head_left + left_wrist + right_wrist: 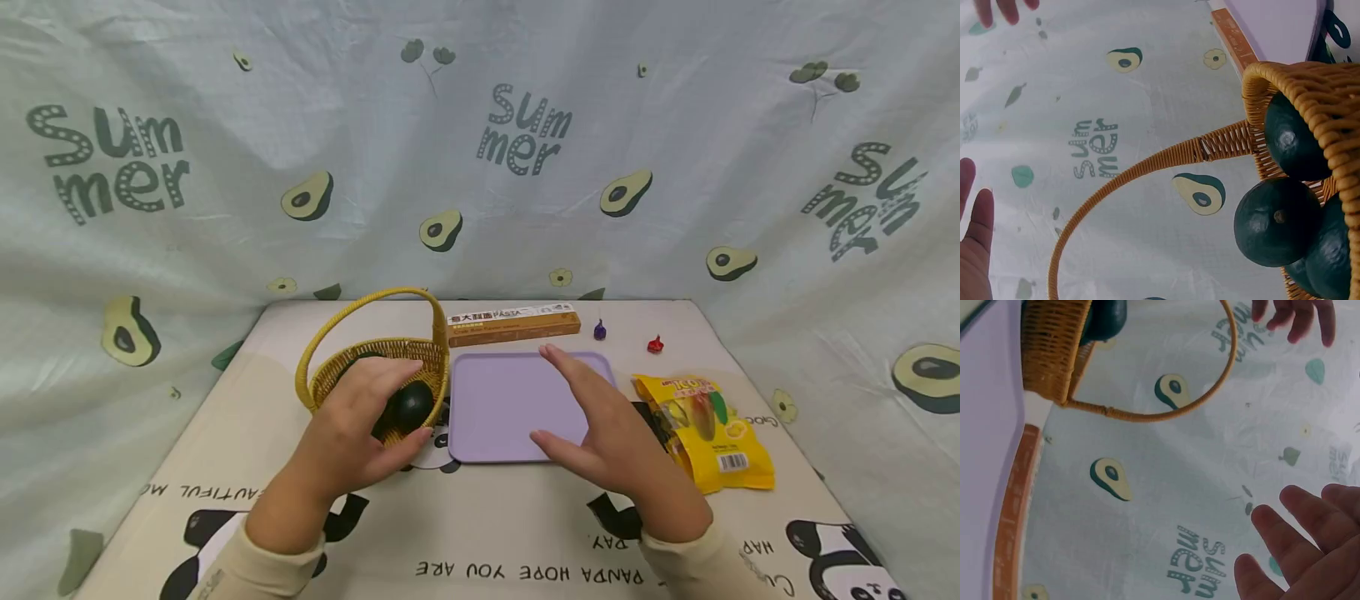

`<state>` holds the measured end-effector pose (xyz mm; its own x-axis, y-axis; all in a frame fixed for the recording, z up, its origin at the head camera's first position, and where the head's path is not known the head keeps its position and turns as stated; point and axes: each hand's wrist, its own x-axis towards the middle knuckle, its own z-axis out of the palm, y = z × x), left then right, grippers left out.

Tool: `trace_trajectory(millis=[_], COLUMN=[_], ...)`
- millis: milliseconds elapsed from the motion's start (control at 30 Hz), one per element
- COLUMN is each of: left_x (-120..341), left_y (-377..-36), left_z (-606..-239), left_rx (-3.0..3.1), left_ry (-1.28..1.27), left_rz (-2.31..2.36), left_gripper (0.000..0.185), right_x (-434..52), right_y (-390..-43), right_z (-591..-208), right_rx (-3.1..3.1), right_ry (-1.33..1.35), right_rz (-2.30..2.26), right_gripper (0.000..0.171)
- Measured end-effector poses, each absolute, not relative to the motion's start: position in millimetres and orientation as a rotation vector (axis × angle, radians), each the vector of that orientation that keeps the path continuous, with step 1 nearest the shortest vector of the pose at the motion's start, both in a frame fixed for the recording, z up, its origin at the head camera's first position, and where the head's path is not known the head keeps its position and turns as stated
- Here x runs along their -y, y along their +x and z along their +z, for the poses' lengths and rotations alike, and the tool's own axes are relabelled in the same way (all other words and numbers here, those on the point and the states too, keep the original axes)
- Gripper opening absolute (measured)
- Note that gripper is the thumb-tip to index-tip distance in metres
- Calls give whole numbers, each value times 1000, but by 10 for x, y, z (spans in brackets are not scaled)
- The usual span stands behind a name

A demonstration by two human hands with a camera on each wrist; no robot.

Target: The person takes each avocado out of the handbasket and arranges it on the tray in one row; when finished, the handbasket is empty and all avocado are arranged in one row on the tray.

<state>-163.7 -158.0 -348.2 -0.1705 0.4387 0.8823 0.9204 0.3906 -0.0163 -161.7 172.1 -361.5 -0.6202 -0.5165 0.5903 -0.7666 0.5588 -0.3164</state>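
My left hand (348, 425) hovers in front of a yellow wicker basket (433, 354), fingers loosely bent with nothing held. The hand overlaps part of the basket in the head view. Inside lie several round, dark green fruits (1277, 222), smooth and glossy; one fruit (412, 406) shows beside my left fingers. The basket's tall arched handle (1147, 164) stands up. My right hand (611, 425) is over the right side of a flat lilac tray (506, 408), thumb and fingers spread apart, holding nothing. The tray has no object on it.
Behind the tray lies a long pasta box (513, 327). A purple wrapped candy (600, 330) and a red one (656, 344) sit at the back right. A yellow snack bag (705, 433) with a mango picture lies at the right. The tablecloth (480, 517) has panda prints.
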Motion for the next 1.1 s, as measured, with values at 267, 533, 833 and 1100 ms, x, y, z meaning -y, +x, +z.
trace_trajectory(millis=[267, 533, 833, 1100], left_x=[1643, 1743, 1831, 1988], left_y=[-1641, -1562, -1525, -1496], left_z=[-3587, -3726, -3776, -3796], left_rx=[1802, 1867, 1846, 1876], left_ry=[-1034, -805, -751, -620], left_rz=[-793, -899, -963, -1010], left_gripper=[63, 71, 73, 68], right_x=[-1568, -1385, -1168, -979], right_y=[-1711, -1818, -1941, -2082], right_z=[-3662, -3787, -3815, -3800], right_rx=[2376, 2387, 2403, 2431], right_ry=[970, 991, 1058, 1113], right_rz=[1011, 1113, 1114, 1105], right_gripper=[91, 89, 89, 88])
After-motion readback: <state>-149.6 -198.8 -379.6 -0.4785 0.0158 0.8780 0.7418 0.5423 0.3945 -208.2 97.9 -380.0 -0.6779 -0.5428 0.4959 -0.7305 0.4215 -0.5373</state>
